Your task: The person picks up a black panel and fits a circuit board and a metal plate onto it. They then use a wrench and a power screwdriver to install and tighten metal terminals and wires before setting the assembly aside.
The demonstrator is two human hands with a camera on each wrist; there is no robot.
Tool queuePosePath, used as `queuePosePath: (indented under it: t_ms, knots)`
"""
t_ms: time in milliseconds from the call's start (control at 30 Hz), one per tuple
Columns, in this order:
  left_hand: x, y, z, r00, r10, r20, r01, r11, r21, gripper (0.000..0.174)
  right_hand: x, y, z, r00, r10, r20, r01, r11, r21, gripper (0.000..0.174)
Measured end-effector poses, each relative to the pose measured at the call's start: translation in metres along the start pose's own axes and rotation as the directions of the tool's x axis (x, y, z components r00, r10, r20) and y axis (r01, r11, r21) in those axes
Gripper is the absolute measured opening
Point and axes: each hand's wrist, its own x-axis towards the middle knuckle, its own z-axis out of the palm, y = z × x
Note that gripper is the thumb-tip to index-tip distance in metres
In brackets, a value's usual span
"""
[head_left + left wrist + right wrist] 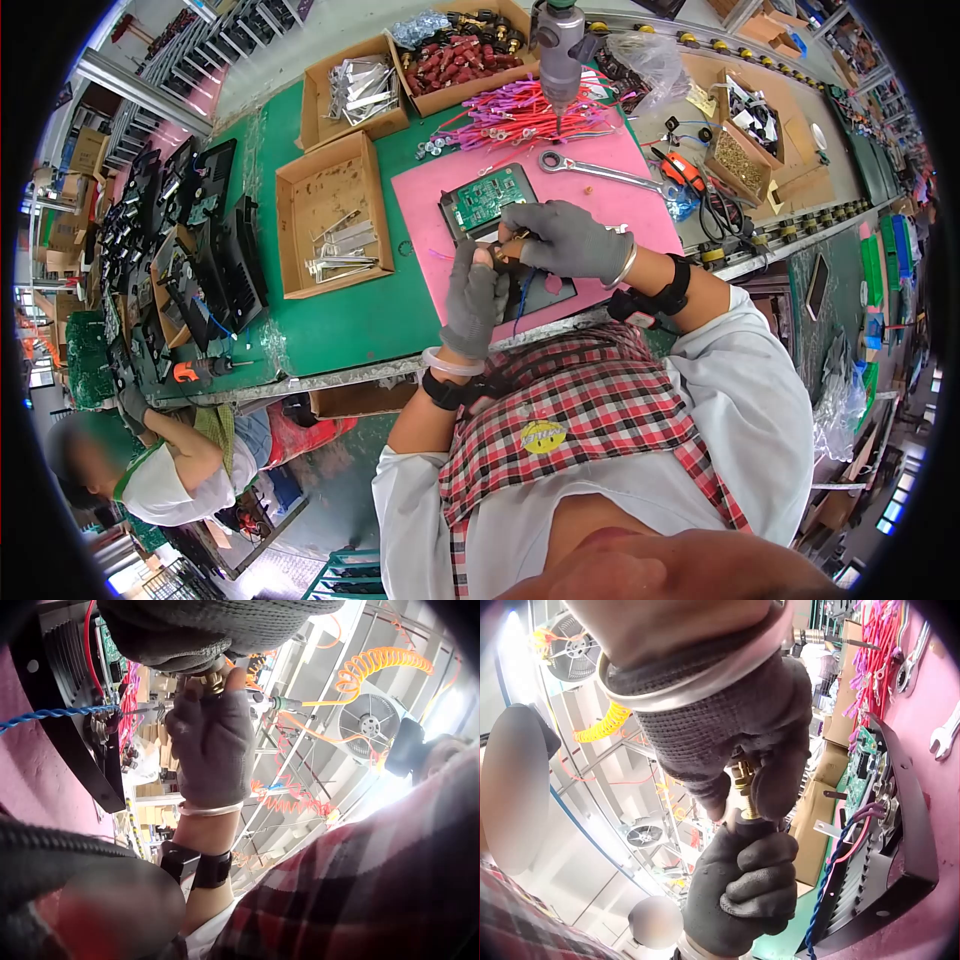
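Note:
Both gloved hands meet over a black panel [911, 855] on the pink mat, with a brass threaded terminal [744, 787] between them. My left hand [472, 300] grips its lower end, fingers curled, as the right wrist view shows. From above, my right hand [572, 240] pinches the brass part near its nuts with thumb and fingers; the palm hides its upper end. A green circuit board [490, 196] is mounted in the panel. Twisted blue wire [821, 896] and a pink wire run from the panel's metal contacts.
A ratchet wrench [607, 174] lies on the mat beyond my hands, below a hanging power screwdriver [560, 60]. Red and purple wires [520, 115] are heaped behind. Cardboard trays [290, 220] hold metal strips and red connectors. At far left another person [180, 465] works beside black panels.

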Motion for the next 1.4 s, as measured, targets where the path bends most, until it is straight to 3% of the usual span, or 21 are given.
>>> queuePosePath:
  t_ms: [33,133,167,233,333,533,633,733,767,867,967,1100,1233,1333,1367,1400]
  knots:
    - [0.001,0.000,-0.001,1.000,-0.005,-0.008,0.005,1.000,-0.004,0.033,0.000,0.007,0.003,0.987,-0.142,-0.076,0.138,0.989,-0.061,0.023]
    - [0.000,0.001,-0.001,0.999,-0.012,-0.035,0.012,1.000,0.001,0.033,0.002,0.012,0.007,0.966,-0.176,-0.188,0.165,0.984,-0.073,0.023]
    - [0.000,0.001,0.000,0.999,-0.013,-0.045,0.013,1.000,0.006,0.032,0.002,0.009,0.003,0.998,-0.002,-0.061,0.001,1.000,-0.014,0.024]
    - [0.001,-0.001,-0.003,0.999,0.036,-0.007,-0.036,0.999,0.034,0.032,0.002,-0.005,-0.012,0.923,0.321,0.212,-0.335,0.941,0.036,0.028]
    - [0.002,-0.004,-0.004,0.998,0.064,-0.005,-0.064,0.997,0.035,0.032,-0.001,-0.012,-0.010,0.909,0.344,0.236,-0.387,0.906,0.173,0.025]
    - [0.002,0.000,-0.003,0.999,-0.031,0.006,0.031,0.999,-0.026,0.032,-0.001,0.002,-0.001,0.990,0.108,0.089,-0.114,0.991,0.070,0.018]
    - [0.002,-0.003,-0.008,0.999,-0.046,0.004,0.046,0.996,-0.076,0.034,-0.002,0.008,-0.003,0.967,-0.190,-0.171,0.171,0.978,-0.122,0.018]
    - [0.000,-0.001,-0.014,0.998,-0.060,0.023,0.063,0.991,-0.118,0.037,-0.010,0.007,-0.029,0.971,0.227,-0.072,-0.203,0.947,0.247,0.021]
    - [-0.001,0.000,-0.015,0.997,-0.066,0.036,0.070,0.989,-0.132,0.038,-0.014,0.024,-0.039,0.982,0.129,-0.140,-0.134,0.991,-0.023,0.024]
    - [-0.003,-0.003,-0.023,0.996,-0.055,0.065,0.063,0.989,-0.132,0.041,-0.031,0.059,-0.064,0.895,0.394,-0.209,-0.442,0.842,-0.308,0.022]
    - [-0.002,-0.001,-0.022,0.995,-0.040,0.095,0.055,0.987,-0.152,0.041,-0.047,0.092,-0.071,0.820,0.554,-0.140,-0.528,0.641,-0.558,0.022]
    - [-0.002,0.000,-0.015,0.990,-0.043,0.135,0.067,0.981,-0.182,0.037,-0.058,0.110,-0.060,0.887,0.446,-0.121,-0.408,0.634,-0.656,0.026]
    - [-0.005,-0.001,-0.019,0.991,-0.050,0.127,0.074,0.979,-0.192,0.037,-0.061,0.092,-0.060,0.867,0.444,-0.228,-0.487,0.657,-0.576,0.031]
    - [-0.004,-0.001,-0.023,0.994,-0.032,0.109,0.054,0.977,-0.207,0.038,-0.063,0.056,-0.048,0.947,0.287,-0.145,-0.321,0.882,-0.346,0.032]
    - [-0.002,-0.005,-0.027,0.992,-0.035,0.118,0.064,0.966,-0.252,0.039,-0.065,0.059,-0.034,0.987,0.151,-0.052,-0.160,0.920,-0.358,0.033]
    - [-0.001,-0.006,-0.029,0.993,-0.039,0.107,0.065,0.966,-0.252,0.039,-0.061,0.036,-0.028,0.953,0.296,0.068,-0.271,0.930,-0.249,0.032]
